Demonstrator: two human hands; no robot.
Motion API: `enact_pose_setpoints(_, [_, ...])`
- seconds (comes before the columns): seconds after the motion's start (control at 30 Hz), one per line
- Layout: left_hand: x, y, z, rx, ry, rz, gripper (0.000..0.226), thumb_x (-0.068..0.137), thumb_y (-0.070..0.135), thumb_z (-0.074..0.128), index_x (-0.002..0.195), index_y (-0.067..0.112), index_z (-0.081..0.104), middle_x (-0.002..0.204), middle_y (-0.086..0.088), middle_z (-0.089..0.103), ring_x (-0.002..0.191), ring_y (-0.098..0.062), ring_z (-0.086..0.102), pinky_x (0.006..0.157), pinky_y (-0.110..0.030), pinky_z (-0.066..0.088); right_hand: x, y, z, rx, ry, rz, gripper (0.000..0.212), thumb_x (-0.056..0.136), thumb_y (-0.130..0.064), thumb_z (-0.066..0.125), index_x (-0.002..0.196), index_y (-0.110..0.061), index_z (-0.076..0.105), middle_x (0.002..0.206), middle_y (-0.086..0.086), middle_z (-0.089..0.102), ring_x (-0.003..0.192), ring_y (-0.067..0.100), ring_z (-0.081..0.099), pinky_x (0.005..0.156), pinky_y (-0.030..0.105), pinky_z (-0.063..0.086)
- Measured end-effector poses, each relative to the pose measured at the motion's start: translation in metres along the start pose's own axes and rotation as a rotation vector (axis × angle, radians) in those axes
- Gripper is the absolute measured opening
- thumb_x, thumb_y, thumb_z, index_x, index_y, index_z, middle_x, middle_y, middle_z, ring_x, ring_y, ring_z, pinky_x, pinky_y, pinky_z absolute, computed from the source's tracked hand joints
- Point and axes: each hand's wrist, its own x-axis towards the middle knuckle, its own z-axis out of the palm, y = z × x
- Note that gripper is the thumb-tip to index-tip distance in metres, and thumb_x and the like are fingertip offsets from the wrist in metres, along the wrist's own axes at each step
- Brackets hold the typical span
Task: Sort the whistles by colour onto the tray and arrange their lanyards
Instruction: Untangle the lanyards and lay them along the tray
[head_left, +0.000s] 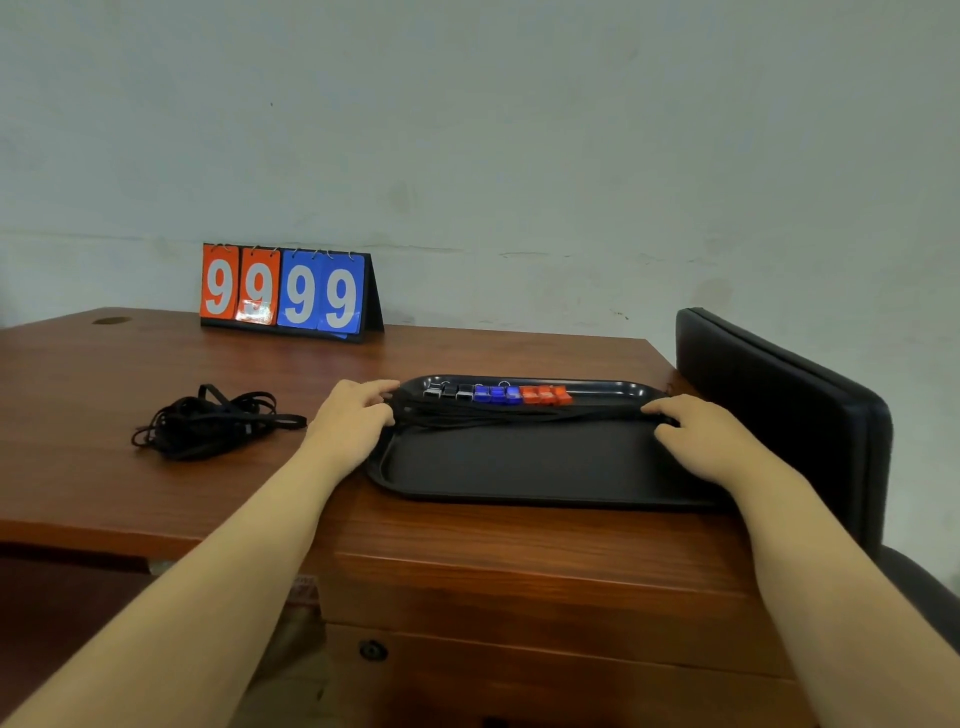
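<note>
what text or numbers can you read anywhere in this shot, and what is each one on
"9" "9": white digits on the two orange cards of the flip scoreboard at the back of the table.
"9" "9": white digits on its two blue cards.
Nothing else: no print can be made out on the whistles or the tray.

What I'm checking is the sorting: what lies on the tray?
Along the tray's far edge: black whistles, blue whistles, red whistles; black lanyards bundled in front, their ends covered by the left hand and right hand.
</note>
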Motion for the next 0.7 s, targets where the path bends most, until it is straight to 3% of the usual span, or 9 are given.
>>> enact_pose_setpoints(0.07, [-0.001, 0.001, 0.001, -0.005, 0.001, 0.029, 0.041, 0.077, 0.015, 0.052, 0.113, 0.026, 0.07, 0.114, -0.011, 0.061, 0.109, -0.029, 0.056, 0.094, -0.041, 0.045, 0.0, 0.0, 0.0, 0.005, -0.009, 0.002, 0.041, 0.094, -0.018, 0.048, 0.134, -0.023, 0.053, 0.142, 0.004, 0.049, 0.128, 0.024, 0.047, 0.103, 0.035, 0.038])
enact_pose_setpoints(0.2, [0.0, 0.001, 0.004, 0.03, 0.014, 0.022, 0.034, 0.081, 0.007, 0.051, 0.101, 0.021, 0.075, 0.122, -0.002, 0.063, 0.115, -0.02, 0.053, 0.094, -0.036, 0.043, -0.001, -0.001, 0.0, 0.012, -0.021, 0.003, 0.042, 0.095, -0.017, 0.047, 0.136, -0.023, 0.052, 0.143, 0.003, 0.048, 0.129, 0.023, 0.045, 0.104, 0.033, 0.037])
enact_pose_setpoints(0.4, [-0.001, 0.002, 0.006, 0.023, 0.056, 0.017, 0.036, 0.087, 0.008, 0.049, 0.118, 0.015, 0.067, 0.126, -0.005, 0.057, 0.118, -0.022, 0.049, 0.092, -0.031, 0.037, 0.0, -0.001, 0.0, 0.003, -0.036, 0.007, 0.042, 0.095, -0.019, 0.046, 0.137, -0.022, 0.051, 0.145, 0.004, 0.046, 0.131, 0.023, 0.044, 0.105, 0.032, 0.035])
enact_pose_setpoints(0.47, [0.001, 0.001, 0.005, 0.01, 0.047, 0.01, 0.037, 0.086, 0.008, 0.05, 0.118, 0.016, 0.066, 0.12, -0.007, 0.062, 0.11, -0.023, 0.054, 0.087, -0.032, 0.039, -0.001, -0.001, 0.0, 0.009, -0.035, 0.008, 0.042, 0.096, -0.019, 0.046, 0.137, -0.022, 0.05, 0.145, 0.004, 0.046, 0.131, 0.022, 0.043, 0.105, 0.032, 0.035])
enact_pose_setpoints(0.53, [0.004, -0.002, 0.004, -0.015, 0.021, 0.014, 0.034, 0.082, 0.009, 0.051, 0.11, 0.019, 0.069, 0.1, -0.012, 0.067, 0.087, -0.024, 0.059, 0.072, -0.032, 0.042, -0.001, -0.002, -0.001, 0.013, -0.038, 0.008, 0.042, 0.096, -0.018, 0.046, 0.138, -0.022, 0.05, 0.146, 0.004, 0.045, 0.132, 0.022, 0.043, 0.106, 0.032, 0.034])
enact_pose_setpoints(0.6, [0.006, -0.004, 0.004, -0.021, 0.015, -0.007, 0.041, 0.074, 0.02, 0.053, 0.111, 0.019, 0.069, 0.091, -0.013, 0.061, 0.081, -0.031, 0.059, 0.065, -0.031, 0.04, -0.001, -0.002, -0.001, 0.008, -0.045, 0.003, 0.043, 0.096, -0.018, 0.046, 0.138, -0.021, 0.05, 0.146, 0.004, 0.045, 0.133, 0.023, 0.042, 0.106, 0.032, 0.034])
enact_pose_setpoints(0.7, [0.009, -0.008, 0.005, -0.017, 0.019, -0.059, 0.067, 0.06, 0.034, 0.05, 0.124, 0.021, 0.061, 0.111, -0.017, 0.055, 0.097, -0.041, 0.058, 0.072, -0.035, 0.043, -0.001, -0.002, -0.001, 0.008, -0.046, 0.003, 0.043, 0.095, -0.018, 0.046, 0.138, -0.021, 0.05, 0.146, 0.003, 0.045, 0.133, 0.023, 0.041, 0.106, 0.031, 0.033])
